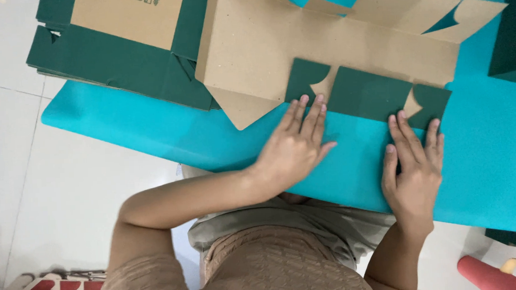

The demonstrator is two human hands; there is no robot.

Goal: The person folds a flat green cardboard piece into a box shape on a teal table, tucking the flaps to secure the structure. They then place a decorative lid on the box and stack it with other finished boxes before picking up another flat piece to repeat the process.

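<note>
Turquoise mat (153, 132): both hands (293, 149) (413, 173) flat at cardboard sheet (323, 49) edge.

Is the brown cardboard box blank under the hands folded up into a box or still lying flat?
Flat. The brown cardboard box blank lies spread on the turquoise mat, only its green edge flap folded over, with both hands' fingertips at that flap.

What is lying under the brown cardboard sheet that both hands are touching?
The cardboard sheet rests on a turquoise mat and overlaps a green flat stack. Anything beneath its middle is covered.
</note>
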